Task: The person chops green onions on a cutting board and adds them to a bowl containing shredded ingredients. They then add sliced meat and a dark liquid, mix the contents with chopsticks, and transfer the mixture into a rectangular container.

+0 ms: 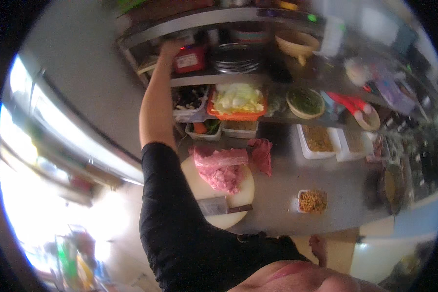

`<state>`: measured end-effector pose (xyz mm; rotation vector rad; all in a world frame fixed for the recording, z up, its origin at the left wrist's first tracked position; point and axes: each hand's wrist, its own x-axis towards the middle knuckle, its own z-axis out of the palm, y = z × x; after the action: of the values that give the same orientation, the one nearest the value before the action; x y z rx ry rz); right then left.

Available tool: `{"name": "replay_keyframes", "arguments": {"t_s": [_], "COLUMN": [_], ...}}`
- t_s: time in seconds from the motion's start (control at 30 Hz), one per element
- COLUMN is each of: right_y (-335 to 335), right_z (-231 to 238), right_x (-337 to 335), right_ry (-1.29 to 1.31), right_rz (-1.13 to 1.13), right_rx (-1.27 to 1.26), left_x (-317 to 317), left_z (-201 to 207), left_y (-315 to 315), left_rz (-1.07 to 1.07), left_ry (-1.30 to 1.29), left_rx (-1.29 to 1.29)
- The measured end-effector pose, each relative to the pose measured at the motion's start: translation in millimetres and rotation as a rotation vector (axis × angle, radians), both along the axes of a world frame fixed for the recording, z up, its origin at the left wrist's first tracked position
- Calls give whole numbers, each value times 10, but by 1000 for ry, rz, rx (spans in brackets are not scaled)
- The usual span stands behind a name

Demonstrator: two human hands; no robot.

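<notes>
My left arm reaches up to the upper shelf, where my left hand (172,47) is at the left end, against a red box (189,60). Its fingers are blurred, so I cannot tell whether they grip anything. My right hand (318,247) hangs low past the counter's near edge, its fingers too unclear to read. On a round white cutting board (245,200) rests a large slab of raw pink meat (223,168). A cleaver (221,206) with a dark handle lies on the board, below the meat. Another piece of raw meat (261,155) sits beside the board.
A small tray of brown crumbly food (312,201) stands on the metal counter (282,187). White tubs (317,141) are behind it. The middle shelf holds an orange basket of cut cabbage (238,101) and a bowl of greens (305,102). Dark stacked plates (236,59) sit above.
</notes>
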<state>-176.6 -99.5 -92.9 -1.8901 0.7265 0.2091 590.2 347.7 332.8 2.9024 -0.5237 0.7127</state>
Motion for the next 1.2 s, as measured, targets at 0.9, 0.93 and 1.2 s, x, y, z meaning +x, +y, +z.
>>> {"name": "replay_keyframes", "arguments": {"t_s": [0.9,0.93,1.2], "right_y": [543,536,323], "right_z": [4047,4036,4228], "right_x": [4065,4103,4674], "right_ry": [-932,-954,-1522], "right_rz": [511,473,562], "right_rx": [959,1007,478], "left_x": [-3297,-3261,-2863], "left_z": [-384,-407,-436], "left_y": [-2125,-2165,-2778], "left_rz": [-876,-830,-483], "left_ry": [631,705,483], "left_rx": [-651,-652,-943]}}
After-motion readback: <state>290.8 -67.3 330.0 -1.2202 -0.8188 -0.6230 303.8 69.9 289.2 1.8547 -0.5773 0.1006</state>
